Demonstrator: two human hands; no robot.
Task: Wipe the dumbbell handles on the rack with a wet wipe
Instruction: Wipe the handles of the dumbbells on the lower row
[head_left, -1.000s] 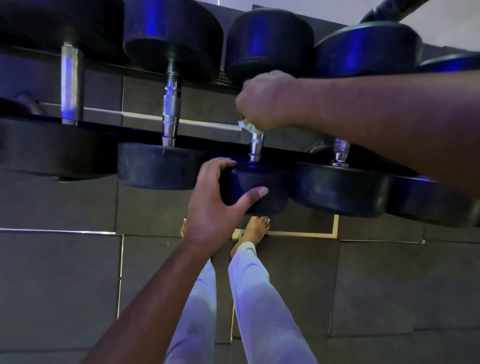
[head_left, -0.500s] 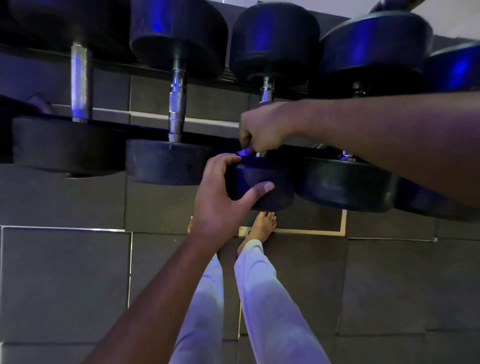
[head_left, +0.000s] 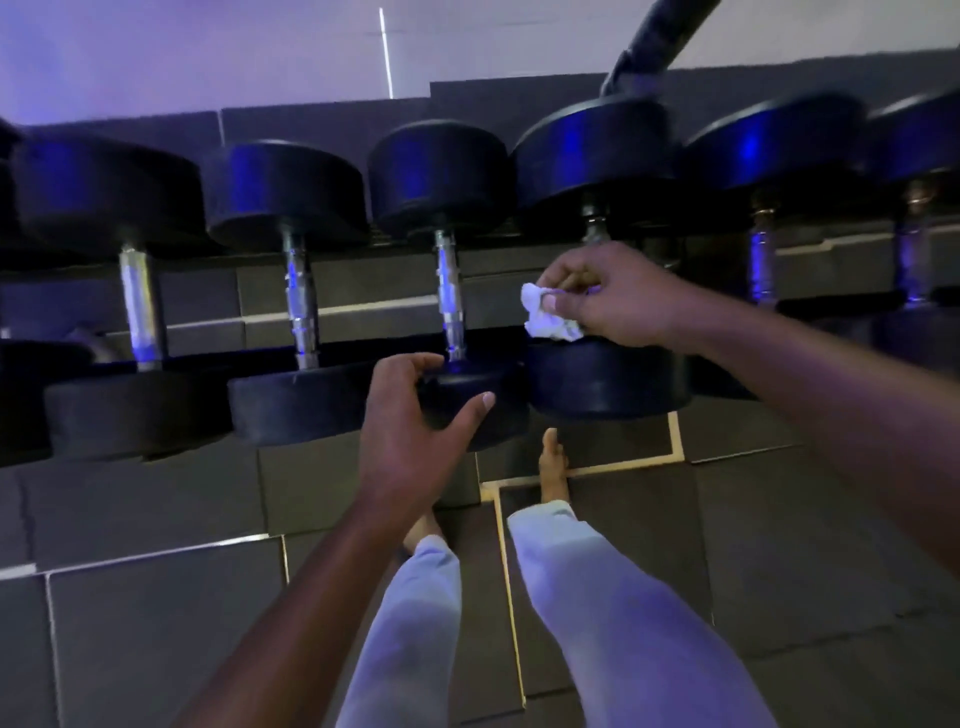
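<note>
Right hand with the wipe sat nearest the fourth handle — the next one along the rack.

The right hand (head_left: 618, 296) pinched a crumpled wet wipe (head_left: 548, 317) just above the near head of the fourth dumbbell (head_left: 605, 379), its handle (head_left: 595, 228) running away from the person and mostly hidden behind that hand. The left hand (head_left: 415, 415) curled around the near head of the third dumbbell (head_left: 467, 395) — its handle (head_left: 449, 296) lay just left of the wipe.

2 bare arms, light trousers, bare feet

The left hand (head_left: 410, 441) and right hand (head_left: 618, 301) have no gloves, rings or watch; both forearms are sleeveless. Loose pale trousers (head_left: 597, 613) end above 2 bare feet (head_left: 551, 467), tinted blue-violet by the light.
</note>
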